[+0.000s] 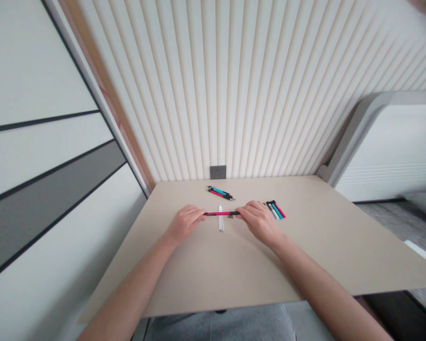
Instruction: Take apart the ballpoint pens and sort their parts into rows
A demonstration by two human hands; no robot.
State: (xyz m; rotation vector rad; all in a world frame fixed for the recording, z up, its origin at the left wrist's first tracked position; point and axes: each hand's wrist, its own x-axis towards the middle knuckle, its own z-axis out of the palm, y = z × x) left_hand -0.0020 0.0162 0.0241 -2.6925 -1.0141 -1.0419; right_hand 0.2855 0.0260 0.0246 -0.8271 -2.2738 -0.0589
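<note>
The left hand (187,220) has its fingers closed on one end of the red pen (222,213), and the right hand (257,219) pinches its other end; this pen is level between them, crossing above thin white sticks (220,225) on the table (206,274), while other pens (220,192) lie behind, nearer to the wall (213,94)

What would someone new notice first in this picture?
Probably the bright red-and-black pen, held sideways between the left hand and the right hand, above thin white sticks. Next might come the red and blue pens farther back on the table, and the colourful short pieces beside the right hand.
</note>
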